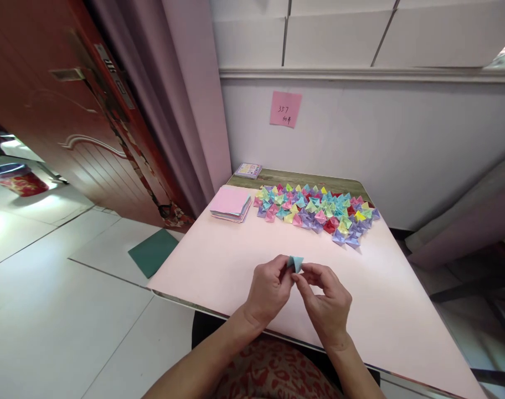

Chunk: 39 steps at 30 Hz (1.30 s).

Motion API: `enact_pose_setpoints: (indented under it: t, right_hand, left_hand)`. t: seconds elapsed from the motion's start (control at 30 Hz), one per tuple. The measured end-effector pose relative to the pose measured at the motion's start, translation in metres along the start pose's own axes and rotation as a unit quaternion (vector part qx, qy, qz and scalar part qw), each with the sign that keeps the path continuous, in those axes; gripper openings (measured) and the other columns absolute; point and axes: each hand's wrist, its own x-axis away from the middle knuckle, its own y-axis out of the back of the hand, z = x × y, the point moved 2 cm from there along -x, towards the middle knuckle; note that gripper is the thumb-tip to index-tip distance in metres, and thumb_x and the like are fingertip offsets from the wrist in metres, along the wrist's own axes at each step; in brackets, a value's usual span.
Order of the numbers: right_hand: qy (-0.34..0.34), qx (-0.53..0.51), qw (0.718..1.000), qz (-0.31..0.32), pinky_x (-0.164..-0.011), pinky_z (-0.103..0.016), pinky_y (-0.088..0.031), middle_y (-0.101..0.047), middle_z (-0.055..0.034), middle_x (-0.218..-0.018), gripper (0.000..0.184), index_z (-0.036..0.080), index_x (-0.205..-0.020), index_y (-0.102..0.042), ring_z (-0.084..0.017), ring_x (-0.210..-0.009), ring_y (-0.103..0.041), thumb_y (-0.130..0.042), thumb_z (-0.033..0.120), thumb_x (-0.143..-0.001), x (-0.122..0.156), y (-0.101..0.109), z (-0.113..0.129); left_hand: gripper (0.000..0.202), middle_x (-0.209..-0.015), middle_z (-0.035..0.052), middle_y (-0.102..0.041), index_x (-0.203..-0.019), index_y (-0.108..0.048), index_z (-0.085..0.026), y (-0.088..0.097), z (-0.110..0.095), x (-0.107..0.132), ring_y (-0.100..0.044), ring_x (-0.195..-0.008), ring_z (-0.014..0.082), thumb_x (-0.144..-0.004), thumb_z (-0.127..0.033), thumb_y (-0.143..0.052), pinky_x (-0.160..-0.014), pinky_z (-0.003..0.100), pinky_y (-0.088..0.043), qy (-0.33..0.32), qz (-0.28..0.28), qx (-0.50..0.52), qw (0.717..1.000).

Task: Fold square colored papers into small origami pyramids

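A small light-blue folded paper piece (296, 263) is held up over the near half of the table. My left hand (272, 286) grips it from the left, fingers closed around its lower edge. From the other side, my right hand (326, 299) pinches at its lower right corner with thumb and fingertips. Beyond my hands lies a wide cluster of folded paper pieces (314, 209) in pink, yellow, blue, green, purple and red. A stack of square paper sheets (231, 203), pink on top, sits to the left of that cluster.
The pale pink table top (219, 260) reaches to the wall. A small printed packet (248, 170) lies at its back left corner. A pink note (286, 109) is stuck on the wall. On the floor at left lies a dark green square (153, 252), near the brown door (94, 160).
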Motion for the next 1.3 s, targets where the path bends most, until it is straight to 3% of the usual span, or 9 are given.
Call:
enact_pose_setpoints:
  t: [0.17,0.43,0.63,0.77,0.9,1.0,1.13,1.3]
  right_hand:
    - [0.063,0.085,0.994,-0.033,-0.064,-0.024,-0.053,-0.074,-0.0022,-0.088,0.018,0.024,-0.104,-0.065,-0.015,-0.068,-0.070,-0.060,0.018,-0.087,0.004,0.001,-0.001]
    - [0.007,0.106,0.993,-0.044,-0.062,-0.024,-0.051,-0.074,-0.0030,-0.085,0.014,0.023,-0.101,-0.065,-0.015,-0.065,-0.069,-0.060,0.026,-0.088,0.000,-0.006,0.001]
    - [0.027,0.141,0.988,-0.057,-0.056,-0.022,-0.047,-0.072,-0.0015,-0.075,0.008,0.022,-0.091,-0.066,-0.014,-0.061,-0.068,-0.059,0.020,-0.087,0.001,-0.006,0.002]
    - [0.037,0.167,0.982,-0.078,-0.057,-0.021,-0.048,-0.072,-0.0006,-0.074,0.009,0.021,-0.092,-0.066,-0.013,-0.061,-0.067,-0.059,0.019,-0.087,0.000,-0.005,0.000]
    - [0.055,0.119,0.987,-0.098,-0.057,-0.019,-0.050,-0.072,0.0013,-0.077,0.013,0.021,-0.095,-0.068,-0.010,-0.059,-0.066,-0.060,0.016,-0.086,-0.002,-0.003,0.000]
    - [0.045,0.062,0.993,-0.090,-0.060,-0.019,-0.052,-0.073,0.0008,-0.082,0.020,0.022,-0.100,-0.069,-0.010,-0.062,-0.066,-0.061,0.013,-0.085,-0.002,-0.001,0.002]
    - [0.014,-0.014,0.997,-0.071,-0.064,-0.022,-0.055,-0.073,0.0000,-0.087,0.024,0.023,-0.103,-0.070,-0.011,-0.067,-0.067,-0.061,0.011,-0.084,0.000,0.003,0.002]
    - [-0.025,-0.065,0.996,-0.049,-0.063,-0.024,-0.056,-0.071,-0.0003,-0.086,0.023,0.023,-0.101,-0.070,-0.012,-0.069,-0.067,-0.060,0.012,-0.085,0.001,0.006,-0.002]
  left_hand:
    - [0.016,-0.075,0.0030,-0.067,-0.093,-0.067,-0.022,-0.001,0.000,0.002,-0.056,-0.062,0.0143,-0.088,-0.025,-0.052,-0.062,0.023,-0.041,-0.025,-0.009,-0.043,0.999]
    - [0.018,-0.078,0.0049,-0.069,-0.095,-0.065,-0.022,-0.006,0.001,0.002,-0.061,-0.066,0.0169,-0.090,-0.021,-0.048,-0.064,0.025,-0.042,-0.079,-0.038,-0.136,0.987]
    - [0.022,-0.079,0.0075,-0.070,-0.101,-0.063,-0.020,-0.008,0.001,0.004,-0.065,-0.069,0.0202,-0.089,-0.015,-0.046,-0.064,0.027,-0.044,-0.123,-0.056,-0.250,0.959]
    - [0.025,-0.081,0.0061,-0.071,-0.105,-0.061,-0.019,-0.008,0.001,0.002,-0.066,-0.070,0.0184,-0.088,-0.012,-0.044,-0.064,0.026,-0.046,-0.137,-0.071,-0.271,0.950]
    - [0.028,-0.087,0.0047,-0.073,-0.109,-0.062,-0.019,-0.007,0.001,0.001,-0.068,-0.074,0.0163,-0.088,-0.011,-0.045,-0.068,0.025,-0.051,-0.166,-0.075,-0.208,0.961]
    - [0.031,-0.099,0.0049,-0.073,-0.114,-0.063,-0.019,-0.005,0.002,0.001,-0.069,-0.084,0.0153,-0.088,-0.011,-0.048,-0.075,0.025,-0.054,-0.149,-0.059,-0.102,0.982]
    - [0.029,-0.098,0.0044,-0.073,-0.110,-0.069,-0.019,-0.004,0.002,-0.001,-0.068,-0.081,0.0146,-0.087,-0.015,-0.053,-0.073,0.025,-0.056,-0.067,-0.026,0.063,0.995]
    - [0.023,-0.077,0.0029,-0.072,-0.102,-0.074,-0.018,-0.006,0.003,-0.001,-0.062,-0.060,0.0114,-0.083,-0.022,-0.061,-0.058,0.023,-0.055,0.054,0.007,0.212,0.976]
